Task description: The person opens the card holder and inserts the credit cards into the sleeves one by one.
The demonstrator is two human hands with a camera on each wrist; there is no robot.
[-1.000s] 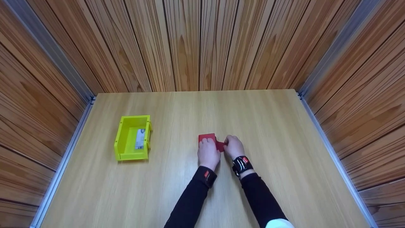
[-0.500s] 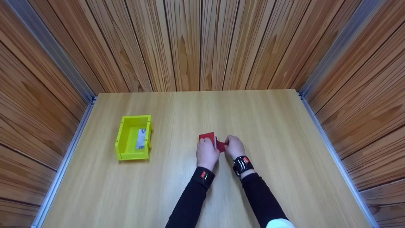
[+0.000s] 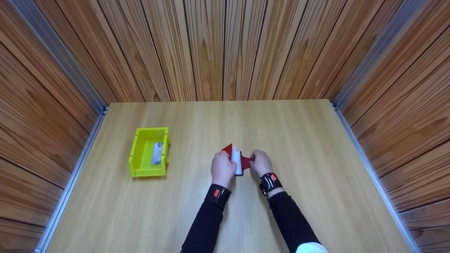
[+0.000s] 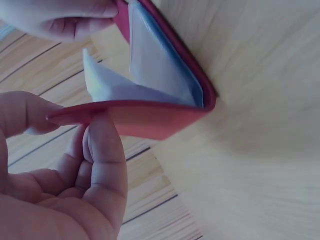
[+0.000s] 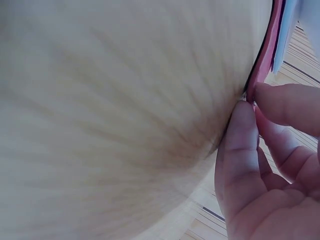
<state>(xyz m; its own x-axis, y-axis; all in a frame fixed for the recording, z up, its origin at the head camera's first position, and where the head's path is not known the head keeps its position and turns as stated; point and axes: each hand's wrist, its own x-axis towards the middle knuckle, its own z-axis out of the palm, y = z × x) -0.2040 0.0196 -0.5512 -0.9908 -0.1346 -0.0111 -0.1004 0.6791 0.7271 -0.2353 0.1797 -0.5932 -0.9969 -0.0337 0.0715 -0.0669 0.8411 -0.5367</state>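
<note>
Lying just below the middle of the table (image 3: 299, 140), well off at three o'clock from the yellow bin (image 3: 148, 151), a red booklet (image 3: 236, 160) is held half open. One cover is pinched by the left hand (image 3: 222, 169), the other by the right hand (image 3: 260, 162). Both pinches sit at the very edges, so a cover could be let slip and the white pages (image 4: 150, 75) creased, if the covers are spread too fast.

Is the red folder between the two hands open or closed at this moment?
Partly open. The left hand and right hand hold the red folder's covers apart, showing clear inner pockets.
</note>
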